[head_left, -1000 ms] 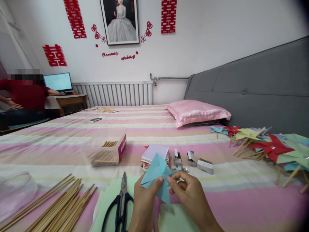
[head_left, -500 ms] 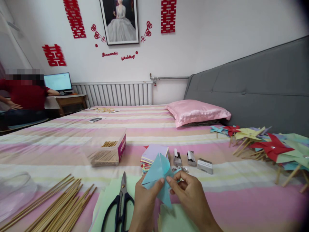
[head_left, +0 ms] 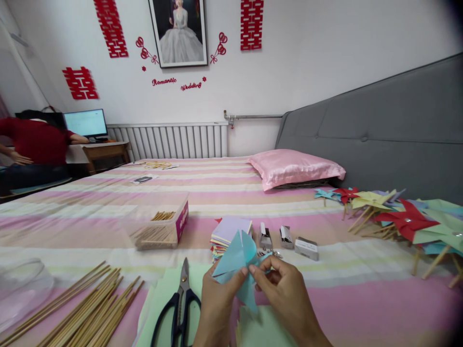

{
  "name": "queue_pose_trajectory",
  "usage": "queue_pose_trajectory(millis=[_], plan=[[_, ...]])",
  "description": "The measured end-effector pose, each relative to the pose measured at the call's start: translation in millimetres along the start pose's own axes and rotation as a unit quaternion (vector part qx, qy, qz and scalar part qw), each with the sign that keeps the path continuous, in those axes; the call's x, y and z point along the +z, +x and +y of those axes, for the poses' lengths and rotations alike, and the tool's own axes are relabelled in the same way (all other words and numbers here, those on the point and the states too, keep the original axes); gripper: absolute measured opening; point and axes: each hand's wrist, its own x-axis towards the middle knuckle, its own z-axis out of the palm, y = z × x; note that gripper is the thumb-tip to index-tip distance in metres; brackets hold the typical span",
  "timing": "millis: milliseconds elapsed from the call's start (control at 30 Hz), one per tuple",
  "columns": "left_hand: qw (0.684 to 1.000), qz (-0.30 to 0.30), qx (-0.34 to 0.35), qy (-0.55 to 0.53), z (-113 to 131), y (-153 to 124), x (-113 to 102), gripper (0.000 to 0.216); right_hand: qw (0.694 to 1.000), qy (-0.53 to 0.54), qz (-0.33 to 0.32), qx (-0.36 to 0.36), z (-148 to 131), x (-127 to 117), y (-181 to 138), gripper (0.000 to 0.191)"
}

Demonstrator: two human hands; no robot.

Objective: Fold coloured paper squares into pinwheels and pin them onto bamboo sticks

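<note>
A light blue paper pinwheel [head_left: 233,258], partly folded, is held up between both hands at the lower middle. My left hand [head_left: 221,299] grips its left side, thumb pressed near the centre. With thumb and forefinger, my right hand [head_left: 280,284] pinches a folded corner against the middle; the other fingers curl behind. Just beyond stands a stack of coloured paper squares [head_left: 231,226], and silver pushpins [head_left: 269,253] lie beside it. Black-handled scissors [head_left: 181,299] rest on green paper [head_left: 164,284] left of my hands. Pale green sheets [head_left: 265,327] lie below them.
Thin wooden sticks [head_left: 87,308] lie at lower left, near a clear lid [head_left: 23,289]. A plastic box [head_left: 159,226] holds more sticks. Small boxes [head_left: 306,248] stand beyond my right hand. Finished pinwheels [head_left: 408,219] are heaped at right. A person in red [head_left: 39,140] sits far left.
Both hands keep nearly the same grip on the blue paper, its upper fold slightly more curled over. The person at far left has shifted posture a little.
</note>
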Motion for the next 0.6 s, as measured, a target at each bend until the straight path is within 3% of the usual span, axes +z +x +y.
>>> queue_pose_trajectory(millis=[500,600], plan=[[1.0,0.008,0.0,-0.009,-2.0,1.5,-2.5,0.021,1.0,-0.008,0.007,-0.017,1.0,-0.9,3.1,0.03],[0.999,0.005,-0.019,-0.031,-0.8,1.4,-2.0,0.019,0.999,0.035,0.004,-0.016,-1.0,0.2,1.6,0.029]])
